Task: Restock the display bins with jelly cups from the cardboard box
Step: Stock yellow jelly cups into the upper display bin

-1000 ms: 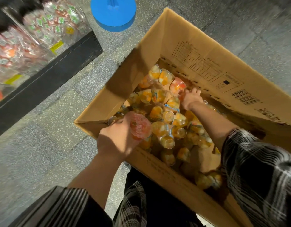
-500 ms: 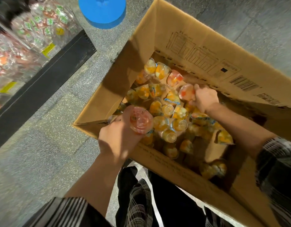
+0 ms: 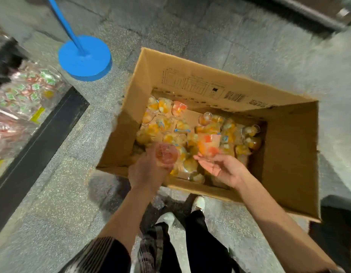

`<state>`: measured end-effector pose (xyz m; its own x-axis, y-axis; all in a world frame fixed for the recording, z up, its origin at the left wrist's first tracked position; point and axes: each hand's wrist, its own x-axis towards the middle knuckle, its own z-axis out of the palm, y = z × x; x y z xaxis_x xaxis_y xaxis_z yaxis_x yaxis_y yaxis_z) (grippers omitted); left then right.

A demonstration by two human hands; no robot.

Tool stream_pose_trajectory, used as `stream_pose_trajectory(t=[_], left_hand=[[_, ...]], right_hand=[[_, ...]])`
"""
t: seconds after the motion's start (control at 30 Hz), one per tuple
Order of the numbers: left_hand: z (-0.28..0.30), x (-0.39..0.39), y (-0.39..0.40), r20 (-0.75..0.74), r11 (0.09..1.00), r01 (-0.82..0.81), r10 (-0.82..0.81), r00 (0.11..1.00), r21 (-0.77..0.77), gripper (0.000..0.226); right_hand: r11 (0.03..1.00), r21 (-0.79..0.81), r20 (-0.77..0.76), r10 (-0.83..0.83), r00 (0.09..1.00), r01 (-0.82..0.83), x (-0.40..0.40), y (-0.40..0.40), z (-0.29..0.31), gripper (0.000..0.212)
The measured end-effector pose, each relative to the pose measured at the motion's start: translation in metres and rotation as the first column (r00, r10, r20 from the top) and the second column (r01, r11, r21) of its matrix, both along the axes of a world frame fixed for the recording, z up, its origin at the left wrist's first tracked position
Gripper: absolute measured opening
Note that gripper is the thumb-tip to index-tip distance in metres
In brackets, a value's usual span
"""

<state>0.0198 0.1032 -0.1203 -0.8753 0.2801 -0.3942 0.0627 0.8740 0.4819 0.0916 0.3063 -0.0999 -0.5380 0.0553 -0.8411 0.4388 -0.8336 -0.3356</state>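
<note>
Both hands over the near edge of the cardboard box [image 3: 285, 154]. Left hand [image 3: 145, 170] curled round a pinkish jelly cup [image 3: 165, 154], the cup's round end turned toward the camera. Right hand [image 3: 220, 167] palm up, fingers loosely extended; an orange-and-red jelly cup [image 3: 209, 143] sits at its fingertips, though motion blur hides whether they pinch it or it merely rests there. Box stands open on the floor [image 3: 62, 194], flaps up, printed markings and a barcode on the far inner wall. Loose jelly cups [image 3: 164, 123] lie in a jumbled heap across the box bottom, mostly orange and yellow, a few red ones at the far left corner; bare cardboard shows in a patch near the far wall. Left of the box, a display bin [image 3: 22, 99] holds small wrapped items in red and green, above a black base strip [image 3: 38, 142]. Blue round stand base [image 3: 85, 60] with a blue pole sits on the floor beyond the box's left corner. Person's dark trousers and white shoes [image 3: 199, 202] below, near the box's front wall.
</note>
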Motion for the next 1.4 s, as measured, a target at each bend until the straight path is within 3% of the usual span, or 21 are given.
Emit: stream_pose_trajectory(t=[0.1,0.2,0.3,0.37,0.47,0.5,0.6,0.67,0.8,0.9,1.0,1.23,1.4], left_hand=[[0.019,0.016,0.007,-0.054,0.962,-0.067,0.084,0.995,0.266,0.071],[0.039,0.037,0.034,-0.017,0.860,-0.052,0.070,0.997,0.508,0.057],[0.061,0.059,0.073,0.068,0.795,0.007,-0.061,0.996,0.607,0.070],[0.072,0.070,0.089,0.135,0.799,0.018,-0.123,0.983,0.601,0.083],[0.098,0.107,0.122,0.157,0.694,0.088,-0.281,0.947,0.715,0.074],[0.104,0.117,0.133,0.131,0.691,0.151,-0.338,0.932,0.707,0.073],[0.124,0.159,0.173,0.046,0.594,0.292,-0.487,0.872,0.750,0.075],[0.140,0.193,0.197,-0.004,0.516,0.386,-0.596,0.803,0.765,0.078],[0.177,0.281,0.238,-0.058,0.317,0.486,-0.789,0.612,0.815,0.081],[0.201,0.359,0.253,-0.137,0.169,0.540,-0.867,0.479,0.824,0.081],[0.219,0.446,0.252,-0.184,0.065,0.549,-0.904,0.386,0.833,0.078],[0.243,0.654,0.210,-0.171,-0.080,0.479,-0.974,0.148,0.874,0.086],[0.236,0.775,0.170,-0.158,-0.133,0.495,-0.987,0.009,0.859,0.098]], right_hand=[[0.994,0.001,-0.062,-0.105,0.993,0.105,0.025,-0.005,0.030,0.053],[0.989,0.109,-0.137,-0.082,0.987,0.097,0.052,0.004,0.060,0.058],[0.961,0.251,-0.193,-0.067,0.979,0.115,0.088,0.022,0.094,0.056],[0.944,0.294,-0.197,-0.093,0.976,0.149,0.103,0.030,0.105,0.051],[0.901,0.311,-0.245,-0.232,0.941,0.303,0.152,0.056,0.135,0.042],[0.879,0.292,-0.277,-0.300,0.913,0.378,0.171,0.063,0.145,0.040],[0.799,0.279,-0.339,-0.437,0.833,0.533,0.235,0.079,0.173,0.068],[0.745,0.326,-0.376,-0.462,0.803,0.582,0.279,0.080,0.192,0.067],[0.561,0.386,-0.472,-0.562,0.679,0.732,0.375,0.067,0.226,0.055],[0.362,0.351,-0.525,-0.688,0.501,0.864,0.456,0.050,0.245,0.061],[0.189,0.327,-0.574,-0.738,0.354,0.926,0.537,0.022,0.263,0.038],[-0.208,0.385,-0.607,-0.791,0.078,0.899,0.719,-0.053,0.264,0.032],[-0.383,0.371,-0.616,-0.783,-0.084,0.846,0.826,-0.112,0.253,0.040]])
